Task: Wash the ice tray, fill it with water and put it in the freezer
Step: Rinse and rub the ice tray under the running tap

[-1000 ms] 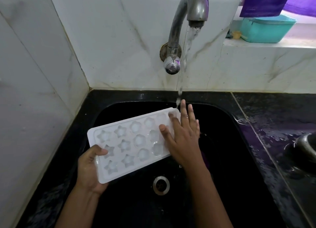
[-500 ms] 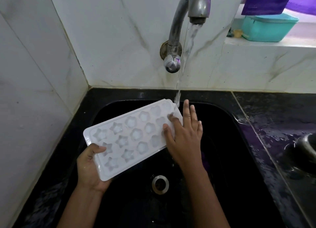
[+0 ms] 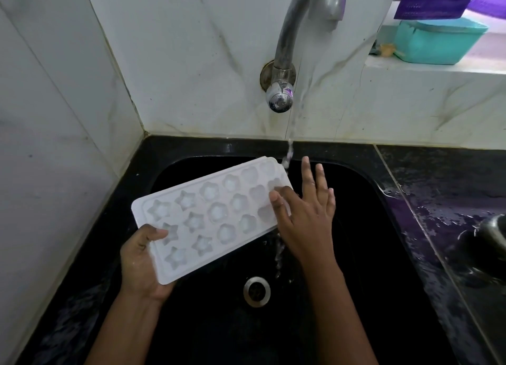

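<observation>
A white ice tray [image 3: 210,216] with star and flower shaped moulds is held tilted over the black sink [image 3: 383,255]. My left hand [image 3: 141,260] grips its near left corner, thumb on top. My right hand [image 3: 305,216] rests flat at the tray's right end, fingers spread, thumb on the moulds. Water runs from the metal tap [image 3: 309,22] and strikes the tray's far right corner, then spills off below my right hand toward the drain [image 3: 256,291].
White marble walls stand at the back and left. A wet black counter [image 3: 438,200] lies to the right with a metal vessel [image 3: 492,233] at the edge. A teal tub [image 3: 438,41] sits on the ledge, purple cloth above it.
The tray has been raised and shifted slightly left, so the stream now hits its far right corner. My right hand has slid toward the tray's right edge.
</observation>
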Available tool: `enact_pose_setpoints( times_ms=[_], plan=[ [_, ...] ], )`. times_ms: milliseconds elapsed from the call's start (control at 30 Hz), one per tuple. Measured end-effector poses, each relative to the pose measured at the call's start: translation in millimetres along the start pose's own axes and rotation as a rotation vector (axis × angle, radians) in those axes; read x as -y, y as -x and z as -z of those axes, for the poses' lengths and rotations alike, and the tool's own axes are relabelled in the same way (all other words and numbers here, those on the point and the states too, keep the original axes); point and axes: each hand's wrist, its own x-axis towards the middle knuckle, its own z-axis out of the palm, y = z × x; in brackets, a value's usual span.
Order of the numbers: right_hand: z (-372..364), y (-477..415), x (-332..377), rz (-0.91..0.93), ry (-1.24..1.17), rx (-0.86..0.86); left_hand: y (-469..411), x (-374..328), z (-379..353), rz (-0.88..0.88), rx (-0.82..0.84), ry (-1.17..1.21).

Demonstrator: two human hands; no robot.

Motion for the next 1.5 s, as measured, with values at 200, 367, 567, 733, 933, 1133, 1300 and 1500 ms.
enact_pose_setpoints(
  times_ms=[200,367,567,733,933,1133,1300,1500],
  plan=[
    [-3.7,1.8,14.3,0.036,-0.068,0.058,-0.6,-1.2,-0.7,-0.024,-0.003,0.013],
    [-0.8,1.6,4.7,-0.033,-0.014,-0.04,0.0,2.4,-2.6,0.013,0.003,0.006],
    [-2.7,0.5,9.9,0.025,-0.076,0.023,-1.2,1.7,0.7,-0.038,-0.019,0.022],
    [-4.3,2.7,12.6,-0.036,-0.017,-0.054,0.4,5.5,-5.7,-0.016,0.026,0.018],
    [-0.1,-0.4,4.0,0.0,-0.068,0.044,-0.1,-0.3,1.5,-0.047,-0.003,0.017],
    [-7.3,4.3,19.0,-0.014,-0.042,0.0,-0.6,2.1,-2.8,-0.025,0.021,0.022],
    [2.6,0.1,2.5,-0.041,-0.034,0.015,-0.6,2.2,0.0,-0.017,-0.006,-0.003],
    [-5.8,3.6,17.6,0.019,-0.05,0.059,-2.5,1.4,-1.2,-0.018,-0.016,0.02]
  ],
)
